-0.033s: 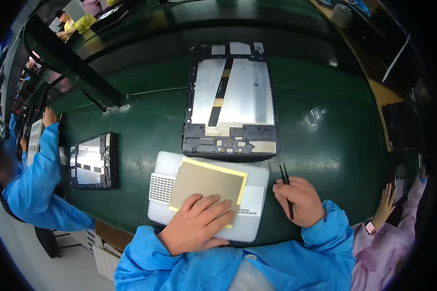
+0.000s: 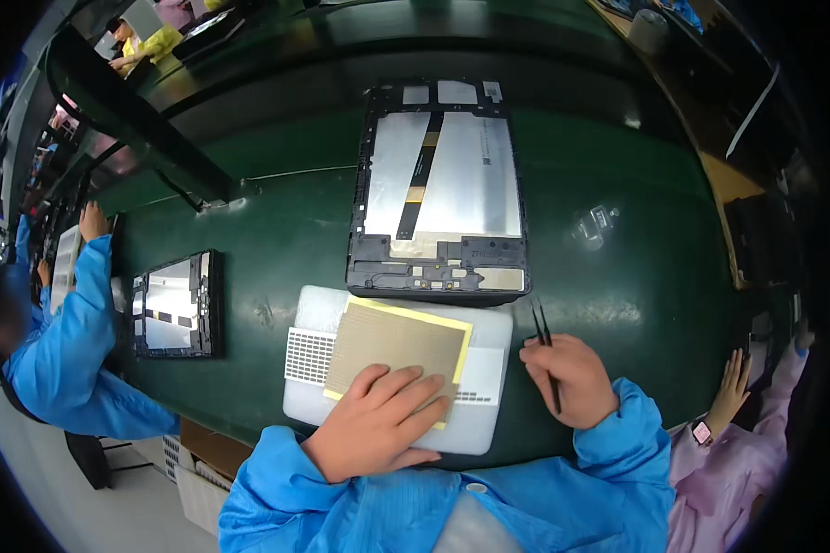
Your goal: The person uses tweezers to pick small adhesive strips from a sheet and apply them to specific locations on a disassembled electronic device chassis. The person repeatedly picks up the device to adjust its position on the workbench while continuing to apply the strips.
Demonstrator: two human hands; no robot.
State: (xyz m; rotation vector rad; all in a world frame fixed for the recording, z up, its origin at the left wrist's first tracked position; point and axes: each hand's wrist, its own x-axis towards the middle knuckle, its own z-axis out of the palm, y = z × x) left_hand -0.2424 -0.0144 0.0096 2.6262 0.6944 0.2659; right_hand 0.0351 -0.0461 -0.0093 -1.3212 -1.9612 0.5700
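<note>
My left hand (image 2: 376, 424) rests with its fingers spread on a brown sheet (image 2: 392, 343) that has a yellow border. Beneath that sheet is a white sheet of small black labels (image 2: 309, 356), partly covered. Both lie on a white foam pad (image 2: 310, 309) in front of me. To the right of the pad, my right hand (image 2: 579, 382) is closed around black tweezers (image 2: 545, 334). Their tips point away from me, slightly apart, with nothing visible between them. Just beyond the pad sits a stack of open tablet screen frames (image 2: 475, 184), silver with a dark ribbon cable.
Another stack of frames (image 2: 168, 304) stands on the green table at left. A clear plastic piece (image 2: 596, 227) lies at right. A co-worker's blue sleeve (image 2: 74, 341) is at far left. Another person's hand (image 2: 734, 387) shows at lower right. A dark post (image 2: 138, 120) rises at upper left.
The foam pad and sheets have shifted very slightly in view, with my left hand still on them. The tweezers have tilted or shifted slightly in my right hand.
</note>
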